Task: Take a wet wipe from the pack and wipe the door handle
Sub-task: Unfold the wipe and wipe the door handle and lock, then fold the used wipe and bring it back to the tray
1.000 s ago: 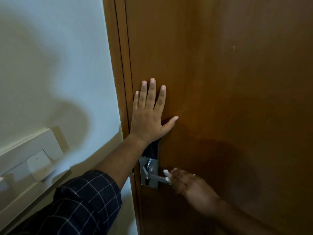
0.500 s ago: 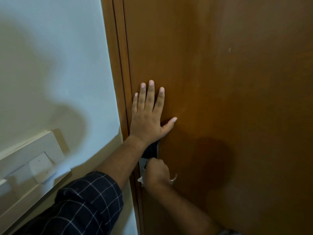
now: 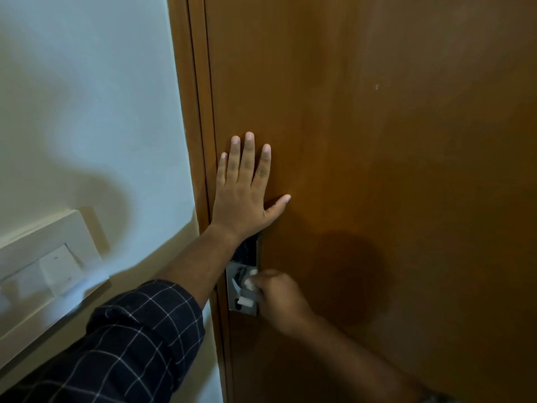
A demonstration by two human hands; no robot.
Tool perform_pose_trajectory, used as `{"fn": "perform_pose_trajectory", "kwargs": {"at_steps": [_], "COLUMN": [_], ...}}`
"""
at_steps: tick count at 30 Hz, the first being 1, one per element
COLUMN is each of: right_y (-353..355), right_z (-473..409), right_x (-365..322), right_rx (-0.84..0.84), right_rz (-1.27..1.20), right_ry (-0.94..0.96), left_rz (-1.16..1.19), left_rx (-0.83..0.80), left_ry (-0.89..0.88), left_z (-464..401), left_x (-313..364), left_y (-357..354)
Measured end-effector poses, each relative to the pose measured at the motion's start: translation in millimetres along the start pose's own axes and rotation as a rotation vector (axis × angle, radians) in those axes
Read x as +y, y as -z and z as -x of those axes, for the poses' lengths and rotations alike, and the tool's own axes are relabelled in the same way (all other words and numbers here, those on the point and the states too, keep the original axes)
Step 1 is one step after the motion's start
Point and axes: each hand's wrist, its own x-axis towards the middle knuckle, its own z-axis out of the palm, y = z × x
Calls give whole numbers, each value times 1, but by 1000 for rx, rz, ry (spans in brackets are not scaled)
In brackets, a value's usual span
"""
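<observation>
Two hands on brown door (image 3: 377,141), left hand (image 3: 244,193) flat with fingers spread, at its 5 o'clock blurred right hand (image 3: 279,298) closed on white wet wipe (image 3: 245,301), seemingly covering door handle, only lock plate (image 3: 236,286) visible.

The left grip (image 3: 245,196) lies flat on the door (image 3: 377,141), above the lock plate (image 3: 242,286); the right grip (image 3: 279,301) closes around the wipe (image 3: 243,301) at the plate's right.

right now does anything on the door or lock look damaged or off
Nothing major stands out. The only blemish is a small pale nick high on the wooden door. The left hand lies flat on the door, and the right hand holds a white wet wipe against the metal lock plate.
</observation>
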Motion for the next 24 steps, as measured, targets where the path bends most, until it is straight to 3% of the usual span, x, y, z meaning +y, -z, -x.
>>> {"fn": "perform_pose_trajectory", "kwargs": {"at_steps": [5,9,12,14,16,17,20,24], "right_y": [-9,29,39,37,33,30,14,-15], "right_z": [40,64,80,87,90,94,107,144], "right_x": [31,105,124,121,112,107,100,80], "right_rx": [13,-119,-73,82,260,263,20,-295], "right_rz": [10,41,-11,-97,-367,-535,-976,-1138], "right_ry": [215,196,120,168,138,91,-98,-119], "left_rz": [-6,-21,19,223,569,712,1085,1028], "left_rx": [-120,-222,-239,-309,-458,-515,-525,-326], "left_ry": [5,56,187,355,586,707,1081,1466], "left_z": [8,52,94,126,156,173,205,247], "left_x": [1,12,37,63,92,110,156,188], "left_y": [15,35,48,54,62,71,98,148]}}
